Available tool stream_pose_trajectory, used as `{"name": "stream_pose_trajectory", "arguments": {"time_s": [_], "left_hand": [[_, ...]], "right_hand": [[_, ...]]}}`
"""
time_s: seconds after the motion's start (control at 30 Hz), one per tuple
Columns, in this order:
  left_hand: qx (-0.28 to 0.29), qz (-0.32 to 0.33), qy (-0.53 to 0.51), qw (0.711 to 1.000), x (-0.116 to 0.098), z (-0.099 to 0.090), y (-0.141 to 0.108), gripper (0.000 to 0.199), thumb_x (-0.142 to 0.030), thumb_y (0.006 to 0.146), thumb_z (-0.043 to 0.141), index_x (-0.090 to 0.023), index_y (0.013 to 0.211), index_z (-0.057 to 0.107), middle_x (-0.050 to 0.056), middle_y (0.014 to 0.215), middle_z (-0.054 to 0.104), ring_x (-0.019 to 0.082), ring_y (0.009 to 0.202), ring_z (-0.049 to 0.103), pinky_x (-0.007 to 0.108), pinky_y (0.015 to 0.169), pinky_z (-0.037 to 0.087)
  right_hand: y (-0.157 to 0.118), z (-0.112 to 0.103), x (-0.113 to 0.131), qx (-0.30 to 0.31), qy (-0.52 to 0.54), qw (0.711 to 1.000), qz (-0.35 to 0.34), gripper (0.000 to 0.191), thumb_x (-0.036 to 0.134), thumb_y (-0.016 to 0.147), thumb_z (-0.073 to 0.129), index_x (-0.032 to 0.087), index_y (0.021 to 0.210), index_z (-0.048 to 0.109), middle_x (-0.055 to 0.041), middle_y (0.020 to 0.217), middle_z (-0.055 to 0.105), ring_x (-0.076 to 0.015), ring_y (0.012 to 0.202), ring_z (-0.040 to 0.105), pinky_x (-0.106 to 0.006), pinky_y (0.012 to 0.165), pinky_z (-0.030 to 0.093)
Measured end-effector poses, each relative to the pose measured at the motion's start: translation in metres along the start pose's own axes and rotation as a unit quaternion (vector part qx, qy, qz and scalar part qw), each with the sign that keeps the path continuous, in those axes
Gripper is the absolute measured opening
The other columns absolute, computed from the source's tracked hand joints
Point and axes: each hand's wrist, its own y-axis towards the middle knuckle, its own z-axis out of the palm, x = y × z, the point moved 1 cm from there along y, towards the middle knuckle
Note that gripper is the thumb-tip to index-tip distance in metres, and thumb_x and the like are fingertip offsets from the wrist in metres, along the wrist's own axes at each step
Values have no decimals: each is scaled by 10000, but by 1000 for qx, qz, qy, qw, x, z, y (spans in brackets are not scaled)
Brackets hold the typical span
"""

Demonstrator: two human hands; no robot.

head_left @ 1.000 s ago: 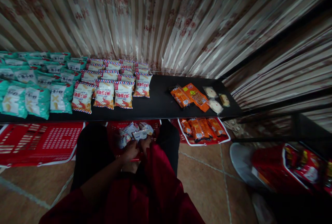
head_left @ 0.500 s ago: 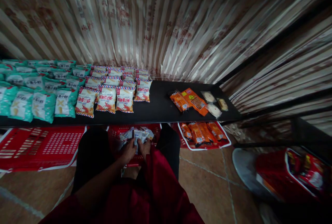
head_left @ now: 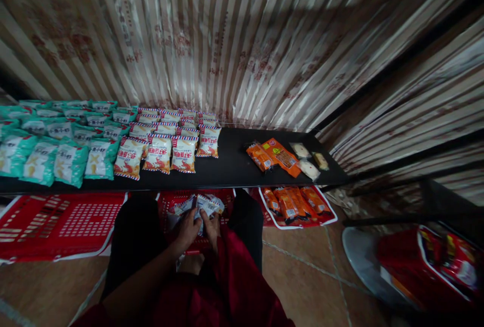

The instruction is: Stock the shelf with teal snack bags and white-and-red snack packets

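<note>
Both hands are low in the middle of the head view, over a red basket [head_left: 229, 200] between the knees. My left hand [head_left: 189, 229] has its fingers wrapped on a white snack bag [head_left: 204, 208] with a striped edge. From the other side my right hand [head_left: 212, 226] grips the same bag, thumb on top. More white bags lie under and around the hands, partly hidden. Beyond the basket, white and orange snack bags [head_left: 157, 153] stand in rows on a black shelf [head_left: 230, 165], beside rows of teal bags [head_left: 99, 159].
Orange packets [head_left: 282, 155] and small pale packets [head_left: 309, 169] lie on the shelf's right part. A red basket [head_left: 68, 221] is at the left; another [head_left: 264, 216] holds orange packets. Red packets fill a basket [head_left: 401, 261] at the far right. A striped curtain [head_left: 242, 54] hangs behind.
The view has tilted slightly, so the shelf and its bags appear lower. Both hands remain on the bag, with their fingers slightly shifted.
</note>
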Motion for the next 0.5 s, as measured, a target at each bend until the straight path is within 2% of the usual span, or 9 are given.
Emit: {"name": "stream_pose_trajectory", "arguments": {"time_s": [0.2,0.3,0.4,0.5], "left_hand": [[-16,-2,16,1000,6,2,-5,434,-204,845,455,-121,1265,521,123,1347,535,179,1275,462,245,1079,298],[-33,1,-16,999,10,1,-7,444,-202,844,464,-110,1277,496,133,1351,528,188,1272,467,269,1070,323],[-45,-6,-56,997,11,-3,-6,443,-215,861,452,-112,1291,469,138,1347,529,193,1244,498,288,1039,365],[-46,-49,-65,996,12,-7,-5,430,-240,900,407,-101,1304,448,155,1319,551,196,1203,537,290,997,401]], "right_hand": [[-14,3,6,33,49,998,3,515,496,573,744,199,984,652,-84,960,724,-291,987,648,-391,896,479],[-16,5,7,62,88,994,9,502,528,582,734,206,963,679,-93,936,726,-308,1011,639,-401,861,502],[-15,9,6,86,106,990,24,520,557,596,715,189,962,684,-105,875,729,-317,957,660,-407,800,527],[-13,12,3,100,108,989,17,561,588,615,687,175,995,662,-97,814,730,-305,876,686,-405,745,544]]}}
